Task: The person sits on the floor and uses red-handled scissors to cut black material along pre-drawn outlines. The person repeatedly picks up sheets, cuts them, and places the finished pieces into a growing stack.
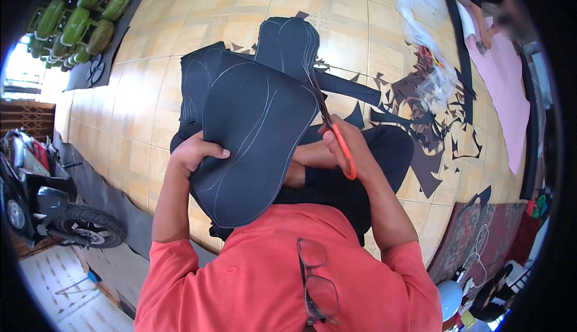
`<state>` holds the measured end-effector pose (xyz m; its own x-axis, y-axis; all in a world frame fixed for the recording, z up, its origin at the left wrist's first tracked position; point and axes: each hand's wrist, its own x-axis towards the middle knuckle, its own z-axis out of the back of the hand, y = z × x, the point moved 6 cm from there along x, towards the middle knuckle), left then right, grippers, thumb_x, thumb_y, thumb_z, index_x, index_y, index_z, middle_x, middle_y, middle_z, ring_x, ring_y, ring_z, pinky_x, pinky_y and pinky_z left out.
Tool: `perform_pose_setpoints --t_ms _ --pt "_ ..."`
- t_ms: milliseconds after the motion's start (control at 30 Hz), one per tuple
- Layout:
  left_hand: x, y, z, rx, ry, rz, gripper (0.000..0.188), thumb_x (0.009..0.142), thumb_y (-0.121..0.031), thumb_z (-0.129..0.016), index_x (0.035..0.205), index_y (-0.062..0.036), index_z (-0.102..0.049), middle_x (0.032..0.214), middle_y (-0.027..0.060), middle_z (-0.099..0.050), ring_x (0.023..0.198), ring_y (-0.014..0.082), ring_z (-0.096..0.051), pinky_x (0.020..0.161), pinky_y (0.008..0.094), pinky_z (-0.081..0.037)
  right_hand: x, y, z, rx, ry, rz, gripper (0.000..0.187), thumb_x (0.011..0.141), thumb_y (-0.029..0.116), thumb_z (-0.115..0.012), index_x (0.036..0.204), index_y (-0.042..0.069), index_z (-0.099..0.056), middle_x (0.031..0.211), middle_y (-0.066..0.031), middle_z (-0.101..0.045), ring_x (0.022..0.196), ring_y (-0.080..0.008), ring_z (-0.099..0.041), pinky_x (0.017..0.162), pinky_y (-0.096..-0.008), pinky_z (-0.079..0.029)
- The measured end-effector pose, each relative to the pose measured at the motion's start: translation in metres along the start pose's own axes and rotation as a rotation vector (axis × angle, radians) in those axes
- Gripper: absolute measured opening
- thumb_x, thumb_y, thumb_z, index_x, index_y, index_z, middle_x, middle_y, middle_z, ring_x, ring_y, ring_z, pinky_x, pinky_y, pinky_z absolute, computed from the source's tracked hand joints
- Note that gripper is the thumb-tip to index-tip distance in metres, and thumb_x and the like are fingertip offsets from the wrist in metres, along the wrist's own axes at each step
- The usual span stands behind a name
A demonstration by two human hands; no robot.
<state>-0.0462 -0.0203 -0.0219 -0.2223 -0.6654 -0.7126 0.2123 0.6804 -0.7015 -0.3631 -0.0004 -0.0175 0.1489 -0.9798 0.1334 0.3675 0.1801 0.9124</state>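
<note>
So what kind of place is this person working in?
Probably a home porch or small floor workshop for cutting shoe parts. The tiled floor is strewn with dark offcuts, a motorbike is parked at its edge, and a patterned rug lies nearby.

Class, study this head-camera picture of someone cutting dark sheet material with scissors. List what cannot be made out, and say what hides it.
Head view:
- Scissors: blade tips hidden behind the black sheet.
- Right hand: fingers wrapped around the orange handles, mostly out of sight.
- Left hand: fingers hidden under the sheet.
- Person at top right: blurred, cut off by the dark rim.
- Motorbike: partly cut off at the left rim.
</note>
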Motion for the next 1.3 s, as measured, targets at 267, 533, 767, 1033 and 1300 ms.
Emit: perform_pose_setpoints --t_ms 267,533,767,1033,1300 --pt "0.002 -0.007 0.007 0.051 0.018 0.012 0.059 0.058 -0.002 -0.070 0.117 0.0053 -0.064 0.105 0.0128 -0.069 0.096 0.0245 -0.064 0.092 0.0342 -0.047 -0.016 -0.027 0.014 0.186 0.371 -0.416 0.043 0.097 0.039 -0.054 0.080 0.000 -0.055 0.061 -0.0073 -0.052 0.060 -0.0184 -0.057 0.056 -0.0327 -0.044" --pt "0.017 0.012 -0.037 -0.193 0.293 0.059 0.062 0.075 -0.011 -0.076 0.131 0.0047 -0.054 0.118 0.0115 -0.065 0.104 0.0229 -0.062 0.099 0.0345 -0.045 -0.005 -0.047 -0.011 0.730 -0.122 -0.176 0.023 0.094 0.023 -0.054 0.097 0.000 -0.055 0.081 -0.0058 -0.061 0.068 -0.0138 -0.059 0.059 -0.0285 -0.047" --pt "0.045 0.015 -0.070 0.025 0.222 -0.627 0.057 0.085 -0.017 -0.072 0.135 -0.0011 -0.049 0.127 0.0109 -0.058 0.117 0.0223 -0.054 0.103 0.0357 -0.042 0.002 -0.027 -0.034 0.947 -0.059 -0.360 0.027 0.088 0.013 -0.053 0.110 -0.004 -0.055 0.081 -0.0086 -0.063 0.058 -0.0122 -0.059 0.054 -0.0246 -0.049" --pt "0.033 -0.022 -0.111 -0.785 -0.059 -0.700 0.041 0.090 0.001 -0.060 0.130 -0.0032 -0.049 0.125 0.0090 -0.055 0.116 0.0203 -0.054 0.099 0.0351 -0.044 -0.007 -0.016 -0.057 0.550 -0.129 -0.326 0.026 0.097 0.025 -0.054 0.098 -0.001 -0.053 0.070 -0.0061 -0.057 0.055 -0.0123 -0.056 0.049 -0.0260 -0.044" --pt "0.024 -0.029 -0.080 -0.701 -0.175 -0.778 0.045 0.088 0.006 -0.059 0.132 -0.0014 -0.049 0.127 0.0094 -0.055 0.117 0.0211 -0.054 0.101 0.0352 -0.043 0.000 -0.012 -0.043 0.050 -0.178 -0.088 0.039 0.099 0.036 -0.048 0.096 -0.002 -0.053 0.070 -0.0094 -0.053 0.061 -0.0186 -0.053 0.057 -0.0305 -0.044"
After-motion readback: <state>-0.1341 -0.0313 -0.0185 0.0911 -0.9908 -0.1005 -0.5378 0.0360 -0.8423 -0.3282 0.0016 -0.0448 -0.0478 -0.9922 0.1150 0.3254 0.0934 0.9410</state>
